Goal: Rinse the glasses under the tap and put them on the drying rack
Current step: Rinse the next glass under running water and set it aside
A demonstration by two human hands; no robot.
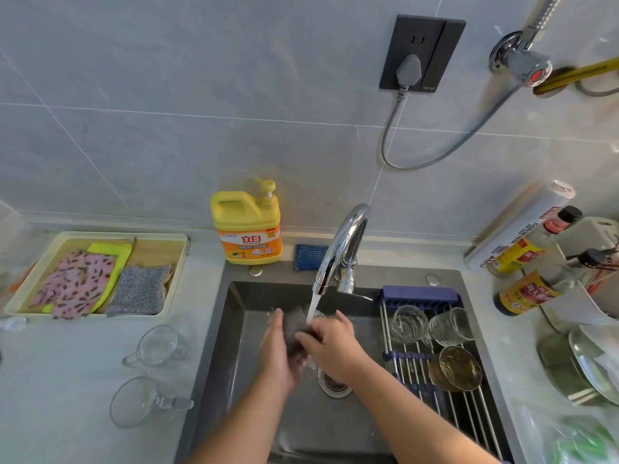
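Note:
Water runs from the chrome tap (338, 249) into the dark sink (234, 316). Under the stream both hands hold one clear glass (296, 336): my left hand (276, 353) cups it from the left, my right hand (330, 348) grips it from the right. Much of the glass is hidden by my fingers. On the drying rack (445, 406) over the sink's right side stand two clear glasses (409, 324) (450, 326) and an amber glass (457, 368). Two clear handled glasses (155, 344) (140, 401) lie on the counter left of the sink.
A yellow detergent bottle (248, 226) and a blue sponge (310, 257) sit behind the sink. A tray of cloths (97, 274) is at the left. Sauce bottles (526, 289), a roll and plates (589, 366) crowd the right counter. The drain (333, 383) lies below my hands.

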